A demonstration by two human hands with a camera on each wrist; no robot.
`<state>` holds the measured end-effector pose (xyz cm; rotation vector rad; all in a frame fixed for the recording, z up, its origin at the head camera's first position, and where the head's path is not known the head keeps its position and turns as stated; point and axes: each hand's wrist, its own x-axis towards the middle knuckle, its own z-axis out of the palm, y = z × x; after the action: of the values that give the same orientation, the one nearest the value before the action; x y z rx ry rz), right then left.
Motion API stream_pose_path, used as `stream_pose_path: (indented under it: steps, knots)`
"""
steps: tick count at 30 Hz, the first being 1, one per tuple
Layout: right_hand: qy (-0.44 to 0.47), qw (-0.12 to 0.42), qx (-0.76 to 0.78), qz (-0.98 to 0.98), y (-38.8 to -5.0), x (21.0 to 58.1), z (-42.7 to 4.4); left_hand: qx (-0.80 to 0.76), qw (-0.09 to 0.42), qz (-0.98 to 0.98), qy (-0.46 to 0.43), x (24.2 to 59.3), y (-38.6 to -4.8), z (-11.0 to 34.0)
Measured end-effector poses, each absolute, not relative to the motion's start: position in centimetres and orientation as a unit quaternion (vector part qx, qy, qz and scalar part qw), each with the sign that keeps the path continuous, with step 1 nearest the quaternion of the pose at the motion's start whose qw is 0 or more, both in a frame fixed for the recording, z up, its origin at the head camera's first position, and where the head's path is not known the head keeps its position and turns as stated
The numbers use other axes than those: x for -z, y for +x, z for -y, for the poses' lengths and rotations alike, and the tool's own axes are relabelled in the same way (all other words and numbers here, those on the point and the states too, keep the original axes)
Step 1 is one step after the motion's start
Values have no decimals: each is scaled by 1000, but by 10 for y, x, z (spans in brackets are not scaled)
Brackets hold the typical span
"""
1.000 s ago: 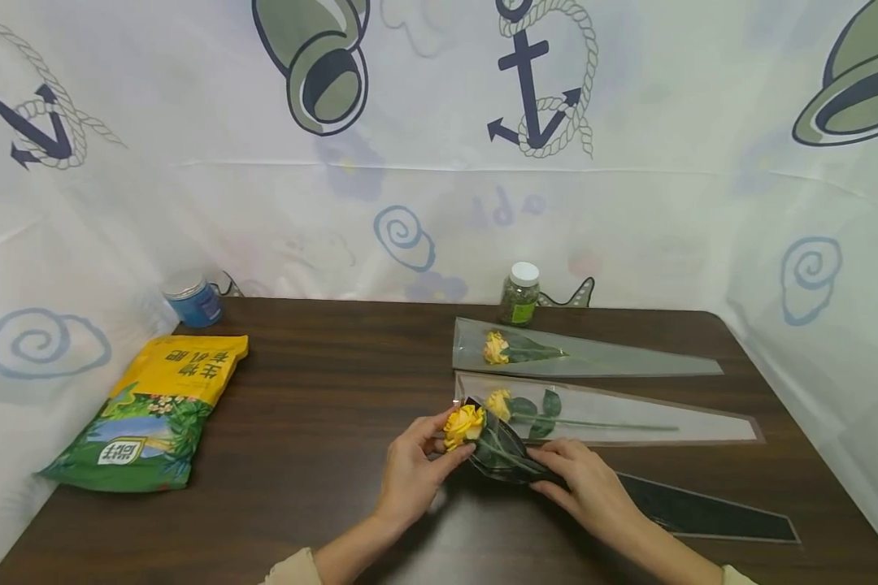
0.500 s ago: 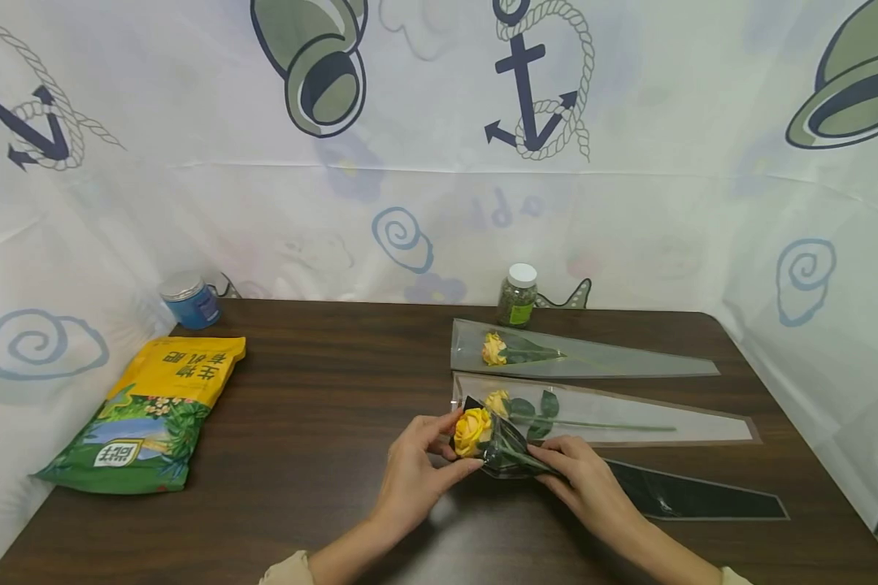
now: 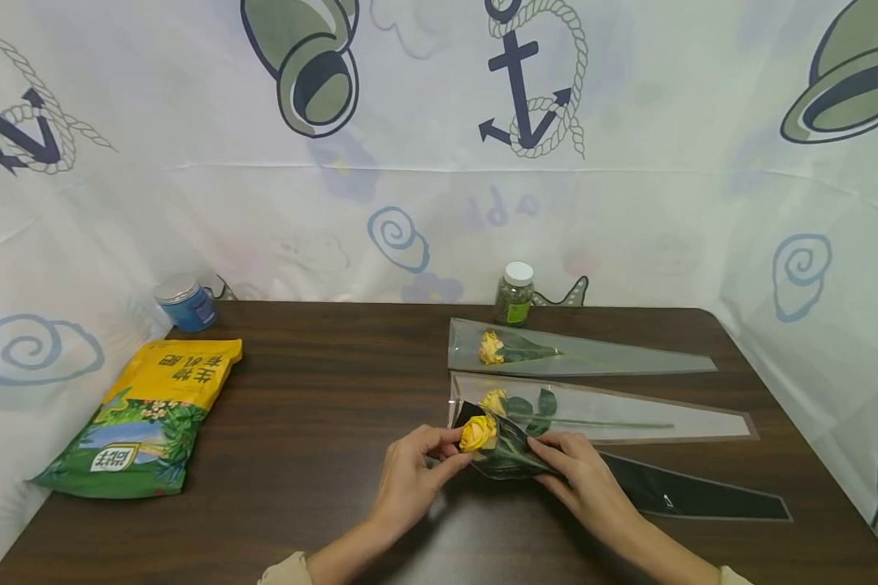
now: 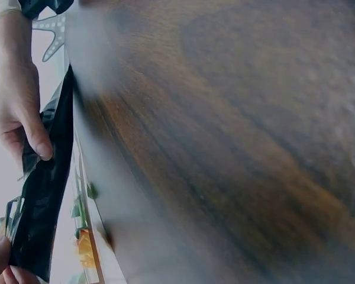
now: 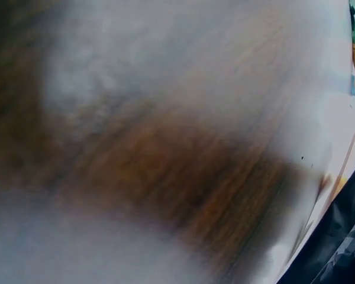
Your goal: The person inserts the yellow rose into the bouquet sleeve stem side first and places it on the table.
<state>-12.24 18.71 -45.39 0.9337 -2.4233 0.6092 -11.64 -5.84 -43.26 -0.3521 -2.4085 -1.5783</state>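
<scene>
A yellow rose [image 3: 479, 434] sits at the wide mouth of a black flower sleeve [image 3: 695, 487], its green stem inside the clear front. My left hand [image 3: 415, 475] pinches the mouth of the sleeve beside the bloom with thumb and fingers. Farther down, my right hand [image 3: 581, 471] grips the sleeve around the stem, thumb on the near side. In the left wrist view the black sleeve [image 4: 47, 195] runs between both hands, with the right hand's thumb lying on it. The right wrist view catches only part of the black sleeve [image 5: 328, 239] at its edge.
Behind lie a white sleeve [image 3: 702, 418] and a grey sleeve [image 3: 629, 361], each with a yellow rose. A white-capped jar [image 3: 515, 296] stands at the back edge. At left are a yellow-green bag [image 3: 142, 418] and a blue jar [image 3: 186, 305].
The rose and the sleeve's mouth have shifted slightly right, and the black mouth now stands wider around the bloom. Both hands keep their hold on the sleeve.
</scene>
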Motion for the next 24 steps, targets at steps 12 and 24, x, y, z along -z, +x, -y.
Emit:
stream_pose_path:
  steps: [12,24]
  knots:
    - [337,227,-222,886,-123,456,-187,447,63,876,-172,431,-116,62]
    - [335,220,-208,892,-121,455,-193,441,59,879,-169,433,-115,64]
